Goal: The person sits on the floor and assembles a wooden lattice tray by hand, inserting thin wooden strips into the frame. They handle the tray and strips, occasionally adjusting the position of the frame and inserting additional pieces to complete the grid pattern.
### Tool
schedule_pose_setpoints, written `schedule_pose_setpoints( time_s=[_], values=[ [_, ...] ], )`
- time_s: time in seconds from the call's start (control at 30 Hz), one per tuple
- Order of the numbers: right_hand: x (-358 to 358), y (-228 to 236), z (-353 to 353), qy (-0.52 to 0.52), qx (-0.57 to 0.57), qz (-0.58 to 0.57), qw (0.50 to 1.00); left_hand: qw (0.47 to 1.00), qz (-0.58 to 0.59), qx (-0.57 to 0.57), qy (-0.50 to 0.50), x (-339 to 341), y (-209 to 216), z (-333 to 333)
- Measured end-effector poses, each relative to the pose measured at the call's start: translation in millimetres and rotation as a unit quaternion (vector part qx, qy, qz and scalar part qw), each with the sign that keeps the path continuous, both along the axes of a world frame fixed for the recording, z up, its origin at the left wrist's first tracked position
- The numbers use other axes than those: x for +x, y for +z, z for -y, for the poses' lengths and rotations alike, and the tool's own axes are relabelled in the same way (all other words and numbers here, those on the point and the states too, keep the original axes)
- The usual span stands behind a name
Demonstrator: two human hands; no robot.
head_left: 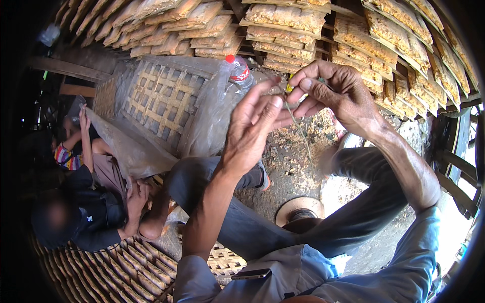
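My two hands meet in front of me, above the littered floor. A thin, pale strand (305,137), like a string or a strip of fibre, runs between them and dangles down. My right hand (337,93) is closed, its thumb and forefinger pinching near the strand's upper part. Half curled, my left hand (251,121) has its thumb against the same strand; its other fingers are partly hidden. Something small and yellow (289,87) shows behind the fingers. A clear plastic bottle (241,73) with a red cap stands beyond my left hand.
Slats coated with crumbly tan stuff (285,24) are stacked ahead, with more slats (108,267) at lower left. Left of my hands lies a woven bamboo lattice (161,98) beside a plastic sheet (126,146), which a seated person (96,207) holds. A round disc (299,208) rests between my legs.
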State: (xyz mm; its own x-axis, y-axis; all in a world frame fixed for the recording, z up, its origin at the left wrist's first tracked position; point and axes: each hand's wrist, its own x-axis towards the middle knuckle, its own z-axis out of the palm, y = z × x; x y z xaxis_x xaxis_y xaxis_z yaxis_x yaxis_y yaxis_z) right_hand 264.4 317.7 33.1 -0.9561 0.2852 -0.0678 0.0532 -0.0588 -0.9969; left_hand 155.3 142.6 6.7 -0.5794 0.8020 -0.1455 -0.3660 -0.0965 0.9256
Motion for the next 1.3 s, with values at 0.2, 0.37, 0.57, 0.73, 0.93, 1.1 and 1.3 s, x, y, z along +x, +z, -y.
schedule_pose_setpoints(
  time_s=[0.2, 0.37, 0.57, 0.73, 0.93, 1.1, 1.3],
  values=[
    [-1, -16, 3, 0.006, 0.094, -0.060, 0.994, 1.000, -0.017, 0.006, -0.006, -16, -8, 8],
    [4, -9, 7, 0.017, 0.232, -0.021, 0.972, 0.999, -0.044, 0.008, 0.003, -10, -11, 6],
    [3, -18, 6, 0.020, 0.455, -0.159, 0.876, 0.994, -0.107, -0.014, -0.017, -8, -14, 6],
    [13, -6, 12, 0.043, 0.521, -0.098, 0.847, 0.991, -0.109, -0.061, -0.053, -6, -10, 7],
    [15, -8, 13, 0.061, 0.613, -0.118, 0.779, 0.985, -0.111, -0.097, -0.090, -4, -12, 9],
    [17, -13, 7, -0.047, 0.656, -0.094, 0.748, 0.981, -0.071, -0.072, -0.164, -1, -9, 9],
    [10, 17, -40, -0.137, 0.453, 0.147, 0.869, 0.992, -0.047, -0.039, -0.113, 12, -12, 8]
  ],
)
